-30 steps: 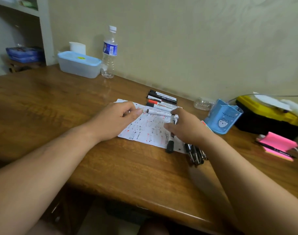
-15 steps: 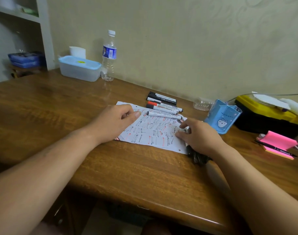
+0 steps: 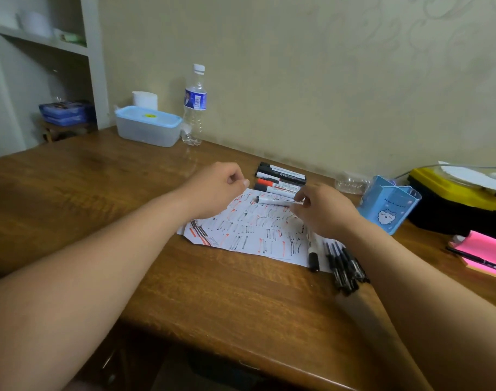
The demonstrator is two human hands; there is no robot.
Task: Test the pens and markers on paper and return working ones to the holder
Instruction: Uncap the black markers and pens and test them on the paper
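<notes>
Currently, right hand (image 3: 323, 211) pinches a white marker (image 3: 272, 200) over scribbled paper (image 3: 249, 235) at the bench (image 3: 100, 215) centre; left hand (image 3: 217, 189) hovers curled, empty; blue holder (image 3: 388, 206) stands toward its right edge; best to pin the paper, uncap, stroke lightly.

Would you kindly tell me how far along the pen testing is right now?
Done: the paper is covered in black and red test strokes. In hand: the right hand pinches a white marker at the paper's far edge; the left hand hovers curled, apparently empty. Left: the row of markers behind the paper, the black-capped marker and black pens at its right edge all lie outside the blue holder.
</notes>
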